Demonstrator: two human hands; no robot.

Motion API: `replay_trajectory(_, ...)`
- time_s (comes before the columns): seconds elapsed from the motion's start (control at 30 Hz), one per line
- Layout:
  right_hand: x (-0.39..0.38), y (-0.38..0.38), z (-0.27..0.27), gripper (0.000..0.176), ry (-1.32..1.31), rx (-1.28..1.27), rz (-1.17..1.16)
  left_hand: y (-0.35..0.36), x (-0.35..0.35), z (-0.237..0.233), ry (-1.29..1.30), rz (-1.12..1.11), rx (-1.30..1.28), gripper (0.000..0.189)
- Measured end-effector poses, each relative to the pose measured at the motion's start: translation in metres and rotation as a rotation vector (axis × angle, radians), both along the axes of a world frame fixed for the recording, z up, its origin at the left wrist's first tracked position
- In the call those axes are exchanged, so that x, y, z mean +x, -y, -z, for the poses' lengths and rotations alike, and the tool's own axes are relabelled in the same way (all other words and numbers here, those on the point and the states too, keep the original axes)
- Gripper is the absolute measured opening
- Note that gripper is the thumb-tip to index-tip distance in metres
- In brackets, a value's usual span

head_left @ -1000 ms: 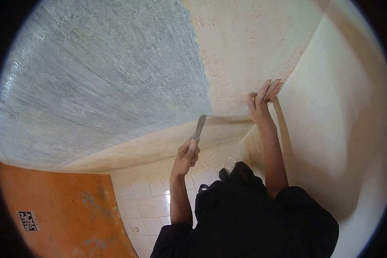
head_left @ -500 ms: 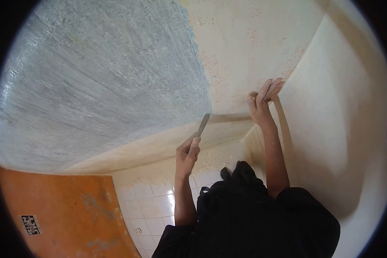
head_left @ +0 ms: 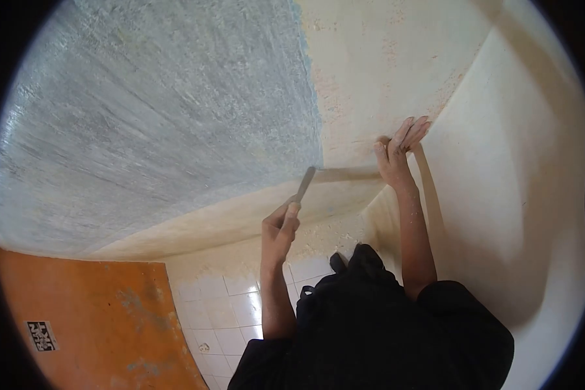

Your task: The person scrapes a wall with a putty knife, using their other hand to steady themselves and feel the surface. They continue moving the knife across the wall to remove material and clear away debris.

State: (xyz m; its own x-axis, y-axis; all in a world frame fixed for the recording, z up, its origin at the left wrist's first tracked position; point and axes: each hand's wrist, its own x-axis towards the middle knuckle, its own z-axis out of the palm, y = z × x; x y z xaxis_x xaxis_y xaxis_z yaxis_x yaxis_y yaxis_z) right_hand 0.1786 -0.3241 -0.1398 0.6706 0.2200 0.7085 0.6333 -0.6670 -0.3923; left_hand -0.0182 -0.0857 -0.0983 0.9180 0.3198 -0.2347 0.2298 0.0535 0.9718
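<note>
My left hand (head_left: 280, 231) is closed around the handle of a narrow flat scraper (head_left: 306, 182). The blade's tip meets the wall near the lower corner of the rough grey-blue area (head_left: 188, 110), where it borders the cream surface (head_left: 364, 78). Most of the handle is hidden by my fingers. To the right, my right hand (head_left: 398, 153) is open, its dusty fingers stretched out against the cream wall, close to the corner with the adjoining wall (head_left: 500, 162). It holds nothing.
Below stand an orange panel (head_left: 97, 312) with a black-and-white sticker (head_left: 41, 336) and white tiles (head_left: 231, 312). Cream crumbs lie along a ledge (head_left: 318, 235) above the tiles. The adjoining wall closes off the right side.
My left hand and the scraper have shifted slightly left and up in view. The wall's colour border appears a little further right. My right hand stays against the wall.
</note>
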Motion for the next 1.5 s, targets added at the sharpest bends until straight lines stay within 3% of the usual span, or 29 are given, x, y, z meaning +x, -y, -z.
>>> replay_trajectory(1.5, 0.006, 0.002, 0.007, 0.092, 0.05, 0.03, -0.028, -0.003, 0.013, -0.072, -0.096, 0.097, 0.15, 0.045)
